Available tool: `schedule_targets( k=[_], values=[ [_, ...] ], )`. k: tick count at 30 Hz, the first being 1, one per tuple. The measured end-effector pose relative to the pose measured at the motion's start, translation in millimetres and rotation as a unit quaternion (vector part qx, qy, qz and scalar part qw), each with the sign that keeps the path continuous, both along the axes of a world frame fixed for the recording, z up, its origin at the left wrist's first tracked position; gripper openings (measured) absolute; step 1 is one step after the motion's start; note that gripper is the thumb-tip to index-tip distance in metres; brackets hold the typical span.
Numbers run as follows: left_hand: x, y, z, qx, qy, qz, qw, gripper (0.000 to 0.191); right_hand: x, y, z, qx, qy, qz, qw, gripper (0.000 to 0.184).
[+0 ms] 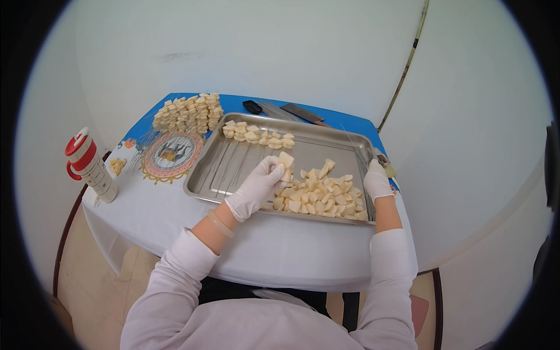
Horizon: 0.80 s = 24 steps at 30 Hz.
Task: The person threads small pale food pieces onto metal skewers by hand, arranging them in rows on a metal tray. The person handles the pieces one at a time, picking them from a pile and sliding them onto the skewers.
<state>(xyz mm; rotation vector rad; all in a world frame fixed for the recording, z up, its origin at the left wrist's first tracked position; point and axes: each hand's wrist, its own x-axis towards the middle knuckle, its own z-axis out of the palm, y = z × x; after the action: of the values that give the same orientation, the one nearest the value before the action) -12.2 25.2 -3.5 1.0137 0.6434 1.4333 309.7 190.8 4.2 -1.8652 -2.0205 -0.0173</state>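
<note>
My left hand [261,186], in a white glove, pinches a few pale, peeled slices [285,160] of fruit or vegetable between thumb and fingers. It is above a shallow stainless-steel tray [326,151]. Just right of it, a heap of loose slices [321,197] fills the tray's near right part. At the tray's right side my gloved right hand [378,180] is closed at some thin skewers [359,152]; its fingertips are partly hidden. Threaded slices [251,133] lie in a row at the tray's far left, their skewers running towards me.
A stack of loaded skewers [188,113] stands at the back left. Behind the tray are a cleaver [302,113], bare skewers [278,110] and a small black tray [252,107]. A red-lidded bottle [94,168] and small scraps [117,166] are at left.
</note>
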Motion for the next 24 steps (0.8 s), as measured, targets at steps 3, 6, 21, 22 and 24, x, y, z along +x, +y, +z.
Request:
schedule_targets(
  k=[3,6,21,22,24],
  values=[
    [0.6,-3.0,-1.3,-0.006,-0.018,0.008,1.0,0.018,-21.1,-33.7,15.2,0.059,0.109,0.077,0.989,0.019],
    [3.1,-7.9,4.6,-0.034,-0.069,0.011,0.997,0.02,-51.6,-79.3,36.4,0.061,0.252,0.128,0.957,0.02],
    [-15.3,-7.7,-7.8,-0.146,-0.355,-0.123,0.915,0.032,-134.7,-132.4,3.9,0.292,0.332,0.215,0.871,0.01],
    [-13.9,-8.1,-8.7,-0.136,-0.347,-0.122,0.92,0.034,-133.9,-131.4,2.6,0.322,0.304,0.216,0.87,0.009],
    [-13.5,-8.5,-10.0,-0.12,-0.342,-0.119,0.924,0.036,-131.7,-138.8,6.0,0.323,0.229,0.203,0.895,0.01]
  ],
)
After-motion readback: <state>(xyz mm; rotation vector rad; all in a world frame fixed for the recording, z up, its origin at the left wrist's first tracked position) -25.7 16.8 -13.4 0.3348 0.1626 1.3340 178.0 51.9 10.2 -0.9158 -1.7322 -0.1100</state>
